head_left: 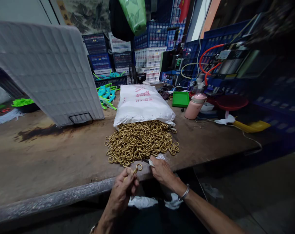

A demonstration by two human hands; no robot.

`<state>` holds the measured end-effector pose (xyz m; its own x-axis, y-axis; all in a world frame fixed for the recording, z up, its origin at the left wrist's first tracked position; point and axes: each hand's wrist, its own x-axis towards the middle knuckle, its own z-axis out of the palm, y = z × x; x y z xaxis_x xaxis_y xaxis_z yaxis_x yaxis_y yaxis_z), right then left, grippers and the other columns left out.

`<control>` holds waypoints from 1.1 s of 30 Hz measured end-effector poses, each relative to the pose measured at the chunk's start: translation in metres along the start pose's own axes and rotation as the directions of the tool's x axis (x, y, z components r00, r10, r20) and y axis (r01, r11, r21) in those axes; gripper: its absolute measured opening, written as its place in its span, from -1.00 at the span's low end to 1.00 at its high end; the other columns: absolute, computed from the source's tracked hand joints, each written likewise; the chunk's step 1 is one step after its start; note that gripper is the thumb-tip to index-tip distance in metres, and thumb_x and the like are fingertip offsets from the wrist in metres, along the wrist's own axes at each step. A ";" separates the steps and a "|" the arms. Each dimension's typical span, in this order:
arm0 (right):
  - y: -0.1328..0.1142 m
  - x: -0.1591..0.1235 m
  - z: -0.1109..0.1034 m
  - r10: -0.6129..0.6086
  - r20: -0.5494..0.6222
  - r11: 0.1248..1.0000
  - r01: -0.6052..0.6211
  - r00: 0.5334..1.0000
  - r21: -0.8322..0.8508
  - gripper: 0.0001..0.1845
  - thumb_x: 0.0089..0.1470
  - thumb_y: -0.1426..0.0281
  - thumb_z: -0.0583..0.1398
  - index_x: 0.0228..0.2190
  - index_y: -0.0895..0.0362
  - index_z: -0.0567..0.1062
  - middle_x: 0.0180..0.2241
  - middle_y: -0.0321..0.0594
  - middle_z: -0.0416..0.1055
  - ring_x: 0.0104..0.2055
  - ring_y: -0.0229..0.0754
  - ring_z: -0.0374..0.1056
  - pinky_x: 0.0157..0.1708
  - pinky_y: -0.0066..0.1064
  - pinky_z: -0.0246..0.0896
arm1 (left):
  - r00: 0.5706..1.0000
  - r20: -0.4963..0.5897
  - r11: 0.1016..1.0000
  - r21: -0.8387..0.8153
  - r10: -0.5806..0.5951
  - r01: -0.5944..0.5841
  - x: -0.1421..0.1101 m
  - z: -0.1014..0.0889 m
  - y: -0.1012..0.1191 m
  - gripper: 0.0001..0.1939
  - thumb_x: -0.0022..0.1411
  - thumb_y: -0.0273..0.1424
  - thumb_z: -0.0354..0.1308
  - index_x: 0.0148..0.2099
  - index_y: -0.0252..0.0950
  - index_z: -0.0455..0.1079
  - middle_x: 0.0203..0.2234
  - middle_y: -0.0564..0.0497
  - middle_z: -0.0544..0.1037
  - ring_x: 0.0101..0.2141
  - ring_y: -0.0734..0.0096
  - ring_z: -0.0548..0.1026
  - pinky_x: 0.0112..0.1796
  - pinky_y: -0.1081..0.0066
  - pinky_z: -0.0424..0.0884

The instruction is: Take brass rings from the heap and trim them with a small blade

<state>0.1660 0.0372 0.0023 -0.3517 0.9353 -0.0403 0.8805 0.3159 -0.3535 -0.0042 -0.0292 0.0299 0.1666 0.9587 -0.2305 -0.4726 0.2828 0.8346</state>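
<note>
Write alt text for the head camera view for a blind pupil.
A person's left hand pinches a gold-coloured ring; the right hand holds a small, partly hidden dark object. Beyond them, similar rings lie heaped against a white sack on a table.

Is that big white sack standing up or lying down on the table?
Lying down: the white sack stretches back across the table, its printed side facing up, with golden rings heaped at its near end.
</note>
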 end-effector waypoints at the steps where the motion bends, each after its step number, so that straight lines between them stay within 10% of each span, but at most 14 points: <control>1: -0.001 0.001 0.002 0.003 -0.024 1.000 -0.003 1.000 0.010 -0.78 -0.11 0.57 -0.01 -0.36 0.17 0.31 -0.49 -0.22 0.36 -0.46 -0.24 0.22 -0.48 -0.42 -0.18 | 1.000 -0.022 0.999 -0.044 0.006 -0.007 0.000 -0.001 0.002 -0.74 0.06 -0.23 0.14 -0.45 -0.31 0.22 -0.61 0.11 0.37 -0.72 0.70 0.13 -0.72 0.62 0.01; 13: -0.032 0.007 0.024 0.015 -0.072 0.999 -0.013 0.997 0.037 -0.81 0.01 0.45 0.04 -0.26 0.11 0.28 -0.28 -0.20 0.35 -0.30 -0.20 0.27 -0.40 -0.43 -0.12 | 0.988 -0.114 0.937 -0.343 -0.105 0.060 0.005 -0.030 -0.008 -0.76 0.05 -0.38 0.15 -0.19 -0.28 0.31 -0.49 0.04 0.43 -0.62 0.62 0.29 -0.69 0.63 0.09; 19: -0.025 0.015 0.027 0.022 -0.092 0.998 -0.017 0.996 0.063 -0.81 -0.07 0.53 0.05 -0.33 0.12 0.28 -0.30 -0.22 0.33 -0.34 -0.24 0.25 -0.43 -0.45 -0.12 | 0.972 -0.182 0.908 -0.415 -0.146 0.059 0.010 -0.036 -0.015 -0.87 -0.04 -0.44 0.23 -0.42 -0.37 0.34 -0.48 -0.02 0.46 -0.49 0.50 0.42 -0.68 0.64 0.16; 33: -0.038 0.005 0.003 -0.190 -0.137 0.878 0.230 0.972 0.420 -0.79 -0.11 0.58 0.04 -0.37 0.10 0.29 -0.45 -0.31 0.35 -0.39 -0.28 0.27 -0.39 -0.52 0.04 | 0.974 -0.226 0.989 0.148 0.029 0.005 0.025 -0.013 -0.023 -0.70 0.00 -0.16 0.16 -0.42 -0.33 0.33 -0.73 0.18 0.26 -0.72 0.64 0.14 -0.74 0.62 0.02</control>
<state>0.1297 0.0291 0.0128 -0.4655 0.8713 0.1556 0.5586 0.4256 -0.7119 -0.0006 -0.0115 -0.0014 -0.0469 0.9484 -0.3136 -0.3387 0.2802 0.8982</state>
